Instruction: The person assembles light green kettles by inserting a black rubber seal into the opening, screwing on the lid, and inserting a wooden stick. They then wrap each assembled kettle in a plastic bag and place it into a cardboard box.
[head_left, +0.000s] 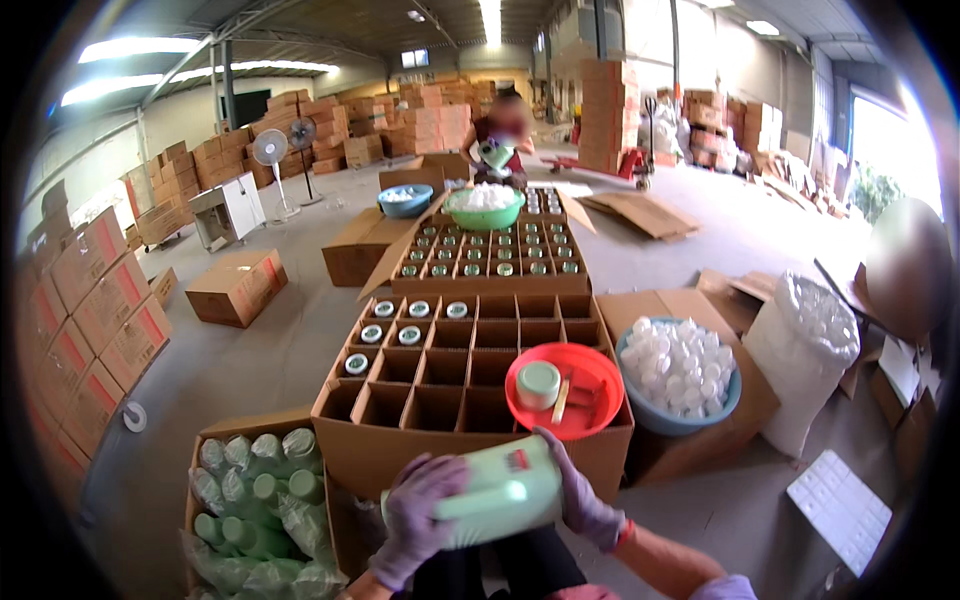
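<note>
A large pale-green flask (pixel 510 490) lies on its side across my lap, held between both hands. My left hand (pixel 425 515), in a light purple glove, is closed around its left end. Against its right end presses my right hand (pixel 588 500), gloved the same way, with fingers partly hidden behind the flask. Just beyond stands a divided carton (pixel 430 405) with several flasks upright in its far-left cells, only their tops (pixel 419 309) showing. On its near right corner rests a red basin (pixel 595 425) holding a pale-green cap (pixel 538 384) and a small yellowish tool or strip (pixel 561 398).
A blue basin (pixel 735 395) of translucent white caps sits on a box at right, beside a white sack (pixel 800 360). At lower left, a carton (pixel 190 500) holds bagged green flasks. Ahead are another filled carton (pixel 480 285), a green basin (pixel 485 215) and a person (pixel 500 135) handling a flask.
</note>
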